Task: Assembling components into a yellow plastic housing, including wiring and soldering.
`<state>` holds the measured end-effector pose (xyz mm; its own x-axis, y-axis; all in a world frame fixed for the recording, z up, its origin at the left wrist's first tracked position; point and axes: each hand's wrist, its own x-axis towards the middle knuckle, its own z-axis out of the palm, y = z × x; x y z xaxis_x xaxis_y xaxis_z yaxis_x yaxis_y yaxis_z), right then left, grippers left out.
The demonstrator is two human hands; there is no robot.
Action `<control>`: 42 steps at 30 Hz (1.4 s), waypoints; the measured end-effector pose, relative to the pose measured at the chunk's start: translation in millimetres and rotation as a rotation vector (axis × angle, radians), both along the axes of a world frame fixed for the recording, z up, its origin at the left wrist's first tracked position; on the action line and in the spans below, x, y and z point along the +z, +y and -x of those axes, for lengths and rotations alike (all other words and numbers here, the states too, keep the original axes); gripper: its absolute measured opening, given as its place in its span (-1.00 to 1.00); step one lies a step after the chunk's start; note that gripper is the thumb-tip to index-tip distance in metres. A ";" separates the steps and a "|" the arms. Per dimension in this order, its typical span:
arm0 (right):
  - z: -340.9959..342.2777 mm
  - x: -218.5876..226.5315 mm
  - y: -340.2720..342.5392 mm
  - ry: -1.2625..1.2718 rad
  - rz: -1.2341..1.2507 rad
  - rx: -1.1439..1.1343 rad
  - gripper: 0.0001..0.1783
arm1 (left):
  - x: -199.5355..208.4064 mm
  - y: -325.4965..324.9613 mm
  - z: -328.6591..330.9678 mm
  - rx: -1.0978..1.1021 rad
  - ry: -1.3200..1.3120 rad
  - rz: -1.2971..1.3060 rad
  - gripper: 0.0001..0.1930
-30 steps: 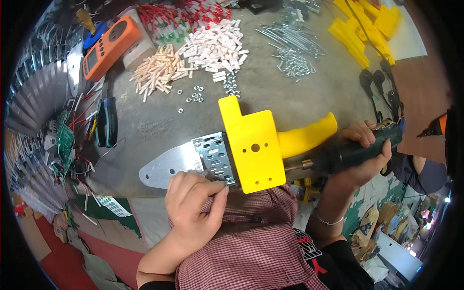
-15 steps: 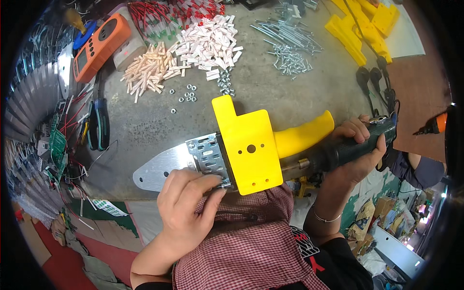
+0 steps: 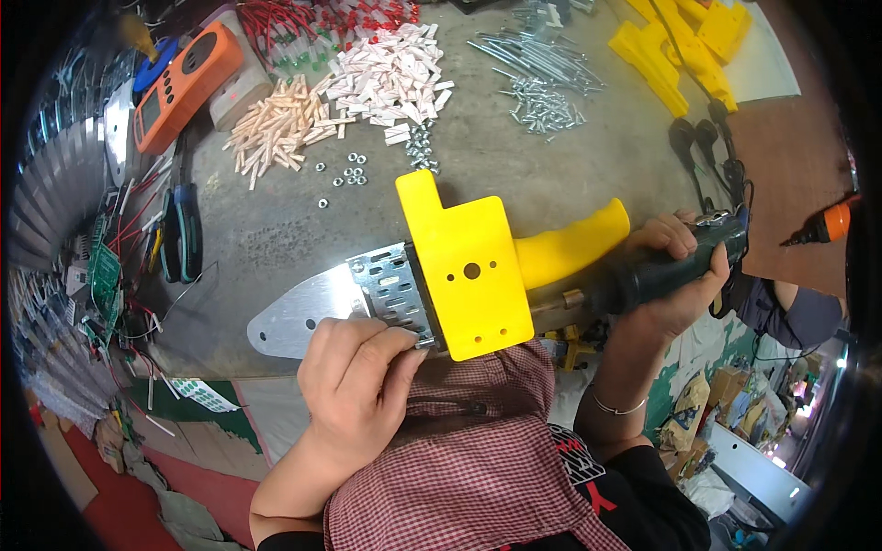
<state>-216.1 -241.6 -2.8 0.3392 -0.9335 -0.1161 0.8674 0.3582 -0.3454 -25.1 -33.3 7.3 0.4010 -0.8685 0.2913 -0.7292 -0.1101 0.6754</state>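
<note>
A yellow plastic housing (image 3: pixel 472 308) with a curved handle (image 3: pixel 574 231) is held over the table's near edge. From its left side stick out a slotted metal bracket (image 3: pixel 393 286) and a pointed silver plate (image 3: pixel 292 308). My left hand (image 3: pixel 354 381) is closed in a pinch at the bracket's lower edge, beside a small shiny metal piece (image 3: pixel 425 342); whatever is between the fingertips is hidden. My right hand (image 3: pixel 684 275) wraps round a dark green electric screwdriver (image 3: pixel 634 275). Its shaft (image 3: pixel 571 298) points left toward the housing, and its tip is hidden behind it.
Loose nuts (image 3: pixel 355 170), screws (image 3: pixel 547 108), long bolts (image 3: pixel 542 62), white blocks (image 3: pixel 390 78) and beige sticks (image 3: pixel 280 133) lie beyond the housing. An orange multimeter (image 3: pixel 188 87) and pliers (image 3: pixel 184 234) are at left; yellow housings (image 3: pixel 652 64) and black-plugged cords (image 3: pixel 684 142) at right.
My left thumb has closed up toward the index finger at the bracket's edge. The whole view has shifted slightly, and my right hand keeps its hold on the screwdriver.
</note>
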 end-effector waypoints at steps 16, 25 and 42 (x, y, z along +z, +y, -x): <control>-6.8 3.0 2.6 -0.037 -0.068 -0.027 -0.59 | 0.5 -5.0 -6.7 -0.040 0.063 -0.017 -0.76; -2.6 -1.0 0.4 -0.075 -0.033 0.020 -0.58 | -4.0 -5.9 -14.1 -0.086 0.166 0.049 -0.79; 10.2 2.7 -5.5 -0.096 0.025 0.074 -0.54 | -2.3 -8.2 -22.5 -0.121 0.226 0.079 -0.83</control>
<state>-226.3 -247.1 -0.1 0.4160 -0.9076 -0.0568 0.8682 0.4150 -0.2720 -2.6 -41.5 5.0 0.3583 -0.8922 0.2751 -0.5639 0.0280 0.8254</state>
